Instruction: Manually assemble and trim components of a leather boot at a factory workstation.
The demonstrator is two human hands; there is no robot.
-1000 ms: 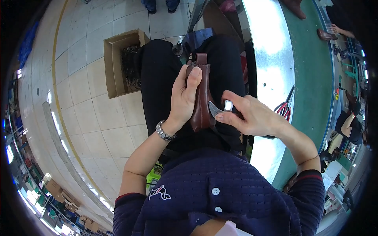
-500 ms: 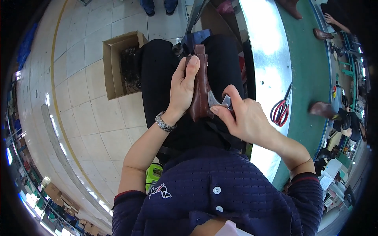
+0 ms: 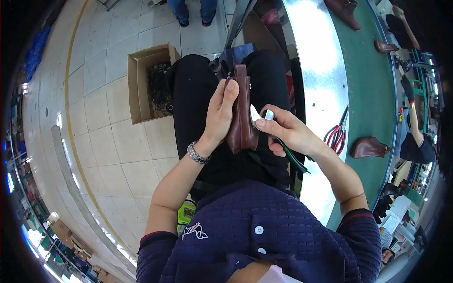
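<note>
My left hand (image 3: 219,115) wraps round a brown leather boot upper (image 3: 241,125), its thumb pressed on the side near the top. The upper stands on end over my lap, a seam down its middle and a pull tab at the top. In my right hand (image 3: 285,129) is a pair of pliers (image 3: 255,115) with silver curved jaws and green handles. The jaws stand apart, close beside the upper's right side; whether they touch it I cannot tell. One green handle sticks out below my fingers.
On my right runs a metal ledge (image 3: 325,85) bearing red-handled scissors (image 3: 336,139). Beyond it, a green belt (image 3: 361,104) carries another brown upper (image 3: 370,147) and more leather pieces. An open cardboard box (image 3: 137,89) with dark tangled stuff is on the floor left. Co-workers sit across the belt.
My right hand has turned and drawn slightly away from the upper, baring the green handle. The upper sits slightly lower in view. On the belt, a brown upper has shifted left and down.
</note>
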